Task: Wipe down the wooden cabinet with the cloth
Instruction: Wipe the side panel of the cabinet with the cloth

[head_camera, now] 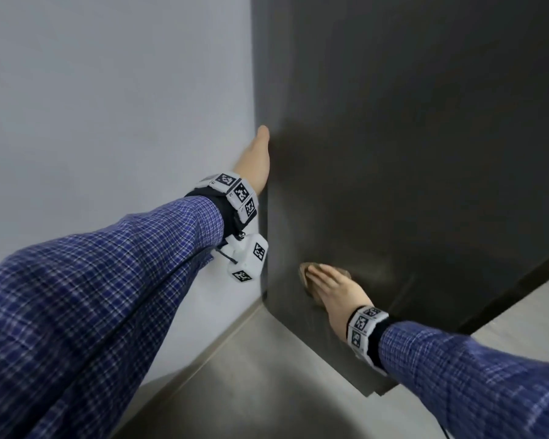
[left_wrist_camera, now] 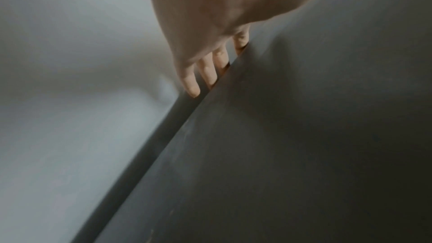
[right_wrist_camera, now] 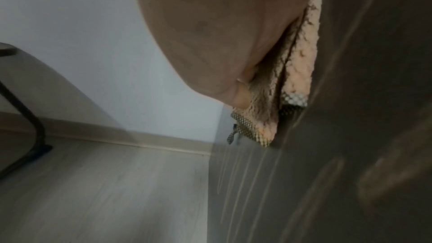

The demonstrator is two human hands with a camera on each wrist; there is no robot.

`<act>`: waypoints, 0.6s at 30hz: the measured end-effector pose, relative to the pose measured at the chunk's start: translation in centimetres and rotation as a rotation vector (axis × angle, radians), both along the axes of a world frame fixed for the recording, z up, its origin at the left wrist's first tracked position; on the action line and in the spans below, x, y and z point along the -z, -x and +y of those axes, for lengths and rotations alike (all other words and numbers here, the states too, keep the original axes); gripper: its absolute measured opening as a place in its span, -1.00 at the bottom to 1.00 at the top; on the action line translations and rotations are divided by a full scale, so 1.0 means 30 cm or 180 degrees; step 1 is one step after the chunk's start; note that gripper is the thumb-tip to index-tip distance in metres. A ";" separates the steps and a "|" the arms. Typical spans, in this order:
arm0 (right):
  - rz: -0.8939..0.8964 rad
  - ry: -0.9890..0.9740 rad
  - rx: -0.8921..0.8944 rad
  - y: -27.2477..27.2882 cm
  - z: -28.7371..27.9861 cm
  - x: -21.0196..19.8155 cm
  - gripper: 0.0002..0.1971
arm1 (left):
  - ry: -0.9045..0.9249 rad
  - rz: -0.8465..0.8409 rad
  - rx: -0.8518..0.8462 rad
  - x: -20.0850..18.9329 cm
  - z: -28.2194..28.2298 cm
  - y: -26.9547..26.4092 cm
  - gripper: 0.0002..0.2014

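The dark wooden cabinet stands against the wall, its broad side panel facing me. My left hand rests at the panel's rear edge. In the left wrist view its fingers reach straight over the corner onto the narrow edge face. Low on the panel my right hand presses a folded peach cloth flat against the wood. In the right wrist view the cloth is sandwiched between palm and cabinet, with its mesh hem hanging below.
A white wall runs left of the cabinet, with a narrow gap behind the panel. A grey wood floor and pale skirting lie below. A black furniture leg stands at the far left. Faint streaks mark the lower panel.
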State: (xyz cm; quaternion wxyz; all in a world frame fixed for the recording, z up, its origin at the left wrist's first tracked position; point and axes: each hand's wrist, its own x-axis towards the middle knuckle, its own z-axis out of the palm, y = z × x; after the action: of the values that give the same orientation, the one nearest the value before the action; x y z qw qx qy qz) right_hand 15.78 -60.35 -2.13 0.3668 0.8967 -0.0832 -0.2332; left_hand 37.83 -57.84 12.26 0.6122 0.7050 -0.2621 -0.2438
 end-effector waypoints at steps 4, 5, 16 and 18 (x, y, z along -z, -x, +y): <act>-0.1214 0.0246 -0.0197 -0.095 -0.014 -0.303 -0.27 | 0.0019 -0.0040 -0.0010 0.004 -0.025 -0.009 0.01; -0.1571 0.0315 -0.0295 -0.134 -0.024 -0.404 -0.24 | 0.0054 -0.0053 -0.0012 0.024 -0.041 -0.031 0.02; 0.0604 0.0062 -0.0155 0.205 -0.050 -0.046 -0.33 | -0.0223 -0.0671 -0.0414 0.083 -0.037 0.088 -0.42; 0.1107 0.0127 -0.0233 0.294 -0.032 -0.027 -0.27 | -0.0360 -0.0839 -0.0372 0.091 -0.024 0.100 -0.25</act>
State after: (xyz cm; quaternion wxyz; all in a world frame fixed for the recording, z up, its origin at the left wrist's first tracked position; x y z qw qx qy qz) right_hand 6.96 -61.32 -1.33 0.4016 0.8379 0.0096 -0.3696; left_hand 34.81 -58.56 9.53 0.5449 0.7783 -0.2845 -0.1275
